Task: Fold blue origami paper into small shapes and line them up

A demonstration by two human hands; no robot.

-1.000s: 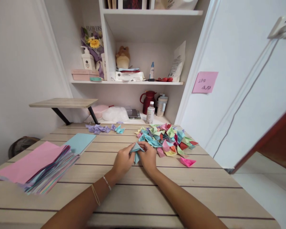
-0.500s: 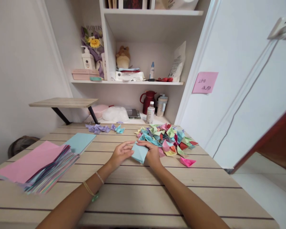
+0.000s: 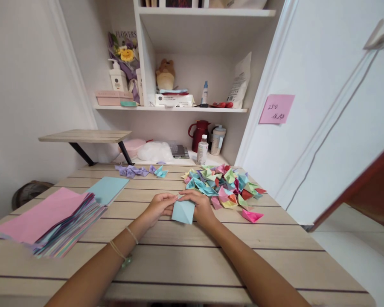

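Observation:
A light blue folded paper (image 3: 183,211) lies on the wooden table (image 3: 192,256) between my hands. My left hand (image 3: 158,206) pinches its upper left corner. My right hand (image 3: 199,206) presses its fingers on the top edge and right side. Both wrists rest on the table. Just beyond my right hand is a pile of several folded paper pieces (image 3: 225,186) in blue, green, pink, yellow and red. One pink folded piece (image 3: 251,215) lies apart at the pile's near right.
A fanned stack of coloured paper sheets (image 3: 56,221), pink on top, lies at the left, with a blue sheet (image 3: 108,189) beside it. Small purple and blue folded pieces (image 3: 141,171) lie at the back. Behind stand a bottle (image 3: 202,150), a red jug (image 3: 198,134) and shelves.
The blue paper went from a bunched shape held up between both hands to a flatter square pressed onto the table. Both hands shifted slightly toward me.

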